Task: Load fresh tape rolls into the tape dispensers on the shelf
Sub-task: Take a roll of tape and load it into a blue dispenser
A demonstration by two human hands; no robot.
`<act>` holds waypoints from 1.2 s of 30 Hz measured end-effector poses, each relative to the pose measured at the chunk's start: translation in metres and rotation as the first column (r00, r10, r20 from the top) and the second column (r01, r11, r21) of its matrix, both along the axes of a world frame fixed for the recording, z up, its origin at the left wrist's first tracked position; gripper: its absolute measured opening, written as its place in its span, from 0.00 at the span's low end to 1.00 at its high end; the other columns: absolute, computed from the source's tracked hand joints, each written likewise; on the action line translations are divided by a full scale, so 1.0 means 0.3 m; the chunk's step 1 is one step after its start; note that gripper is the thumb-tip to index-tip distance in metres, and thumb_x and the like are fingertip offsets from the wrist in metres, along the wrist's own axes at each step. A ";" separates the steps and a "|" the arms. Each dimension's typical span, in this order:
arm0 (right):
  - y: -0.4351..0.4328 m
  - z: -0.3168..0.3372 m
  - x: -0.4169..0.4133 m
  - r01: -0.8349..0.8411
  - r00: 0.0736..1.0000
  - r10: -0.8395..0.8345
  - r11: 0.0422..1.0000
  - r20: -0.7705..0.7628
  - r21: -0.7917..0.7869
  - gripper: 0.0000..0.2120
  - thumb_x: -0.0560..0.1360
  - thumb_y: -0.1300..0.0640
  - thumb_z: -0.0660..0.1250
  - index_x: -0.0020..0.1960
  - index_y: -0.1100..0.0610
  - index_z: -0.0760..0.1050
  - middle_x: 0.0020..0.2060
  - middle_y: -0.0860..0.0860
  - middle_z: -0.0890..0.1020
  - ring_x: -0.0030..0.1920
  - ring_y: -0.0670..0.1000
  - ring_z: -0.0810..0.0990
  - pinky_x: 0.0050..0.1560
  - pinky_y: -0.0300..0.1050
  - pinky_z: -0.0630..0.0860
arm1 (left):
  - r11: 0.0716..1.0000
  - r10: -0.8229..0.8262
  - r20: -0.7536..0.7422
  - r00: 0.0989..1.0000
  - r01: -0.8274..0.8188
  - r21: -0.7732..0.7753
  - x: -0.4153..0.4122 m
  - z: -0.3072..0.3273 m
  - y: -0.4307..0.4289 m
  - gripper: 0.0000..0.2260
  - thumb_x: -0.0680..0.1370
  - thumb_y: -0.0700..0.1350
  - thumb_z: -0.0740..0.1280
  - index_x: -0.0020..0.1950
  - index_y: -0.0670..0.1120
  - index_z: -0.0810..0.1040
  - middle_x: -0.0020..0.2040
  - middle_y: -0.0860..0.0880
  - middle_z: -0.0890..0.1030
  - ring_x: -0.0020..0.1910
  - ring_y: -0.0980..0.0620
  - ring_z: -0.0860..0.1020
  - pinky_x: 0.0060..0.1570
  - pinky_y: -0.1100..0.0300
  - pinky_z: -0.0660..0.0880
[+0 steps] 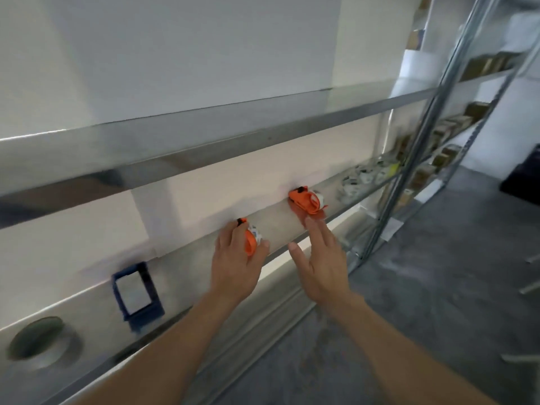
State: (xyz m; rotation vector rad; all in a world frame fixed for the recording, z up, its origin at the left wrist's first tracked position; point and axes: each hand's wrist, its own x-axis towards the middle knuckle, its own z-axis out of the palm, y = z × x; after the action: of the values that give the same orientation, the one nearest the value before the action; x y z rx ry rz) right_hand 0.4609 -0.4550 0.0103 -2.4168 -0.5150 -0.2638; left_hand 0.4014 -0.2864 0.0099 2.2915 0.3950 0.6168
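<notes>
Fingers (233, 229) of the left hand (236, 258) are curling over a dispenser (250, 239), thumb pressing its right side, so it is gripping it. The right hand (321, 258) is hovering flat with fingers spread wide, holding nothing, fingertips just short of the second dispenser (306, 200).

The shelf (277, 220) is carrying everything. A blue frame (136, 292) is lying toward its left end, a grey roll (43, 343) at the far left by the front edge. Small blurred packs (365, 176) are sitting toward the right end; cannot tell if they are tape.

Both orange dispensers are sitting mid-shelf, near the front edge, well apart. They are looking like light, stiff plastic, likely slick; best taking them by the body sides, clear of the cutter end.
</notes>
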 end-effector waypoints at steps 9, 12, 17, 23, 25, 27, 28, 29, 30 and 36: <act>-0.281 0.030 0.313 0.205 0.979 -0.205 0.978 -0.011 0.020 0.43 0.71 0.23 0.39 0.79 0.45 0.52 0.79 0.51 0.56 0.79 0.52 0.54 0.75 0.61 0.58 | 0.973 -0.230 0.028 0.973 0.229 0.033 0.457 0.013 -0.251 0.32 0.74 0.64 0.56 0.72 0.46 0.67 0.74 0.47 0.64 0.74 0.48 0.61 0.71 0.52 0.62; -0.358 0.022 0.437 0.259 0.966 -0.259 0.966 0.005 0.009 0.41 0.72 0.23 0.40 0.78 0.44 0.51 0.79 0.50 0.57 0.78 0.52 0.55 0.74 0.62 0.60 | 0.958 -0.286 0.095 0.953 0.287 0.004 0.633 0.021 -0.320 0.27 0.74 0.63 0.56 0.66 0.49 0.71 0.69 0.51 0.69 0.69 0.51 0.66 0.66 0.57 0.65; -0.471 0.025 0.619 0.348 0.937 -0.348 0.937 -0.022 0.017 0.38 0.74 0.27 0.47 0.79 0.44 0.51 0.79 0.50 0.57 0.79 0.51 0.53 0.75 0.60 0.58 | 0.929 -0.369 0.061 0.928 0.369 0.011 0.899 0.008 -0.426 0.34 0.72 0.66 0.55 0.70 0.45 0.69 0.73 0.46 0.67 0.73 0.49 0.63 0.70 0.46 0.64; -0.600 0.002 0.820 0.400 0.917 -0.399 0.916 -0.029 0.029 0.37 0.75 0.27 0.47 0.79 0.44 0.52 0.79 0.50 0.58 0.78 0.50 0.54 0.75 0.58 0.57 | 0.904 -0.427 0.039 0.903 0.427 0.024 1.100 0.003 -0.558 0.34 0.73 0.66 0.54 0.71 0.45 0.67 0.73 0.46 0.65 0.74 0.48 0.62 0.70 0.48 0.64; -0.642 -0.007 0.901 0.397 0.917 -0.395 0.917 -0.049 0.030 0.38 0.74 0.27 0.46 0.79 0.44 0.51 0.79 0.50 0.57 0.79 0.50 0.53 0.76 0.59 0.57 | 0.905 -0.425 0.025 0.905 0.424 0.036 1.173 -0.010 -0.594 0.31 0.75 0.65 0.55 0.70 0.46 0.67 0.72 0.47 0.66 0.73 0.48 0.63 0.69 0.47 0.66; -0.682 -0.013 0.982 0.380 0.924 -0.377 0.925 -0.060 0.029 0.38 0.74 0.27 0.47 0.79 0.44 0.51 0.79 0.51 0.56 0.79 0.51 0.53 0.76 0.58 0.57 | 0.912 -0.409 0.009 0.913 0.408 0.034 1.244 -0.021 -0.633 0.30 0.76 0.64 0.57 0.71 0.46 0.67 0.72 0.47 0.66 0.72 0.49 0.63 0.69 0.46 0.66; -0.702 -0.014 1.023 0.366 0.929 -0.364 0.930 -0.060 0.029 0.38 0.74 0.27 0.47 0.79 0.44 0.51 0.79 0.51 0.56 0.79 0.52 0.53 0.76 0.58 0.57 | 0.919 -0.394 0.002 0.919 0.394 0.032 1.279 -0.024 -0.652 0.30 0.76 0.64 0.56 0.71 0.46 0.67 0.72 0.47 0.66 0.72 0.48 0.63 0.69 0.46 0.66; -0.723 -0.016 1.067 0.350 0.936 -0.348 0.936 -0.060 0.029 0.38 0.73 0.27 0.46 0.79 0.44 0.51 0.79 0.51 0.56 0.79 0.52 0.53 0.75 0.58 0.58 | 0.926 -0.377 -0.004 0.926 0.377 0.035 1.315 -0.028 -0.671 0.32 0.75 0.65 0.55 0.70 0.46 0.67 0.72 0.46 0.67 0.72 0.48 0.64 0.69 0.45 0.67; -0.744 -0.016 1.111 0.331 0.942 -0.328 0.943 -0.064 0.028 0.39 0.73 0.27 0.46 0.79 0.44 0.51 0.79 0.51 0.56 0.79 0.53 0.53 0.76 0.59 0.57 | 0.933 -0.358 -0.010 0.934 0.358 0.040 1.348 -0.031 -0.688 0.33 0.74 0.66 0.54 0.70 0.46 0.67 0.72 0.46 0.67 0.72 0.47 0.64 0.68 0.45 0.67; -0.862 -0.011 1.368 0.193 0.977 -0.193 0.981 -0.088 -0.016 0.44 0.70 0.22 0.40 0.79 0.44 0.50 0.80 0.51 0.54 0.79 0.53 0.53 0.75 0.61 0.57 | 0.979 -0.200 -0.058 0.978 0.201 0.017 1.521 -0.052 -0.784 0.34 0.74 0.67 0.52 0.71 0.46 0.66 0.73 0.45 0.65 0.73 0.46 0.63 0.69 0.45 0.67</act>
State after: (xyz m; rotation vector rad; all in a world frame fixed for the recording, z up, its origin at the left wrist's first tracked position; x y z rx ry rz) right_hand 0.8712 -0.7137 0.0071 -2.4757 -0.2415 -0.2356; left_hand 0.8576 -0.5215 -0.0056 2.3373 0.1799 0.4588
